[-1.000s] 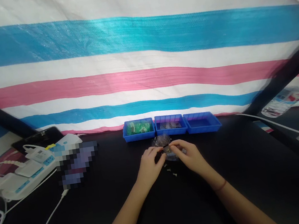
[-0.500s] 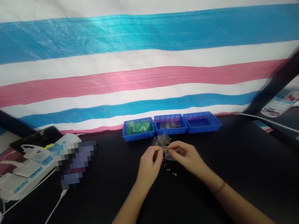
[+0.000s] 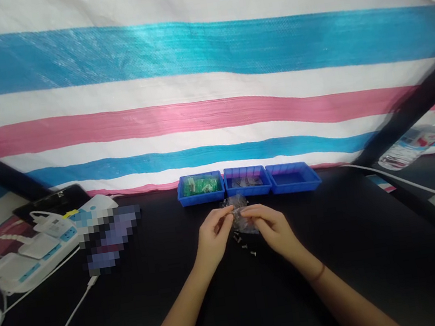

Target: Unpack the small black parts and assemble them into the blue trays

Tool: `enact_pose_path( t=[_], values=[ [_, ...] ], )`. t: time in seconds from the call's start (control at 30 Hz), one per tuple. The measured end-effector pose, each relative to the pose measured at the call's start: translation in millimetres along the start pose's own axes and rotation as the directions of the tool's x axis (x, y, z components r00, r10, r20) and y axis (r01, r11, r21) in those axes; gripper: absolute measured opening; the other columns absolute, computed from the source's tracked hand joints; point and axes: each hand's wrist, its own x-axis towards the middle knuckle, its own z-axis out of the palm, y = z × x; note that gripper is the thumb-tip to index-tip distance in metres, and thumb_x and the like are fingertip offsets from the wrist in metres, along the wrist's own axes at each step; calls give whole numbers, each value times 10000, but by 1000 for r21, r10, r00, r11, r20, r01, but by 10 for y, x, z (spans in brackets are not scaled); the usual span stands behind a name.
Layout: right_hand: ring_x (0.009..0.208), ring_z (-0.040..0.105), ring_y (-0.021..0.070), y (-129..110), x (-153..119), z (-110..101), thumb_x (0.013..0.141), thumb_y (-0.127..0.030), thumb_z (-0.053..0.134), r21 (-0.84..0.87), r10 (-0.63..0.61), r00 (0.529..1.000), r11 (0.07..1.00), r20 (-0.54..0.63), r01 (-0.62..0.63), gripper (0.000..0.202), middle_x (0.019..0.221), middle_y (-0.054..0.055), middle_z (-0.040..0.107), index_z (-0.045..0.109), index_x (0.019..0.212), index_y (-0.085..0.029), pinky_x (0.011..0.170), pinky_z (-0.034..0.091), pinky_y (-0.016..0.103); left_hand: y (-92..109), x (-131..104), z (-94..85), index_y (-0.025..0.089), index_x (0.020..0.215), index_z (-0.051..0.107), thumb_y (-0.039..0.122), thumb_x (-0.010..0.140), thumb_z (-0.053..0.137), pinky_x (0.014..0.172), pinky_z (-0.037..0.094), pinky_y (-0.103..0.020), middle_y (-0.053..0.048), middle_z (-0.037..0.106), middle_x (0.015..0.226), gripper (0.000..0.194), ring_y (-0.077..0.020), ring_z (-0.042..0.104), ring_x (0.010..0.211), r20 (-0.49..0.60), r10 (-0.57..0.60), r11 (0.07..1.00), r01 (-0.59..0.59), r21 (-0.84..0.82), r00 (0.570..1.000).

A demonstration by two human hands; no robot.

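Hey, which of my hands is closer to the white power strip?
Left. Your left hand is between the power strip, off to the left, and your right hand, which is farther right.

L hand (image 3: 213, 235) & R hand (image 3: 273, 226) nr clear plastic (image 3: 244, 224), screws (image 3: 253, 253) on blk table (image 3: 240, 312).

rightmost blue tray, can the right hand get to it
Probably yes: the right hand is close in front of the rightmost blue tray and nothing visible blocks the way, though its fingertips are by the clear plastic.

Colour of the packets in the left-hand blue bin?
Green, with some pale patches; the packets show best in the head view.
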Motion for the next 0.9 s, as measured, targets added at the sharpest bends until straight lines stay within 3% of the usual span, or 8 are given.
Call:
enact_pose_path(
  t=[0.13,0.33,0.47,0.57,0.77,0.9],
  values=[
    [932,675,211,-3,-22,41,877,-218,568,130,158,987,978,30,-160,190,1012,55,709,681,1030,-228,834,554,350,-14,-10,-10,210,1061,691,276,904,564,756,505,-264,-58,635,999,212,-168,617,876,-2,83,993,-82,87,997],
    [840,689,201,-8,-16,91,835,-273,649,275,252,965,925,75,-263,326,906,48,711,581,1148,-215,786,575,364,-6,-36,8,208,1082,662,268,917,535,759,509,-269,-45,624,954,217,-154,611,825,24,94,984,-97,151,995],
    [862,684,206,-10,-6,84,839,-278,647,290,262,959,915,104,-282,259,902,51,709,606,1083,-201,798,569,368,-26,-26,0,188,1137,626,293,919,527,754,507,-271,-43,641,929,261,-159,619,827,39,24,989,-29,148,999],
    [858,684,206,9,-7,85,830,-292,658,294,271,959,913,82,-283,265,900,50,710,607,1073,-199,782,573,361,-38,-7,-11,173,993,667,312,924,516,749,494,-271,-48,658,930,217,-167,620,844,97,-18,986,1,169,995],
    [861,678,209,16,-13,89,830,-328,662,242,262,958,928,119,-284,242,916,57,705,647,1030,-194,797,565,365,4,-8,-6,164,864,647,300,934,493,691,454,-248,-31,628,833,217,-145,578,751,107,32,976,-54,212,994],
    [813,658,208,-18,-5,70,841,-305,646,134,214,976,967,41,-217,134,888,57,685,677,906,-193,741,560,356,-4,-20,2,180,985,652,342,944,470,751,467,-262,-53,635,957,247,-164,596,848,100,23,980,-42,193,995]
  ],
)
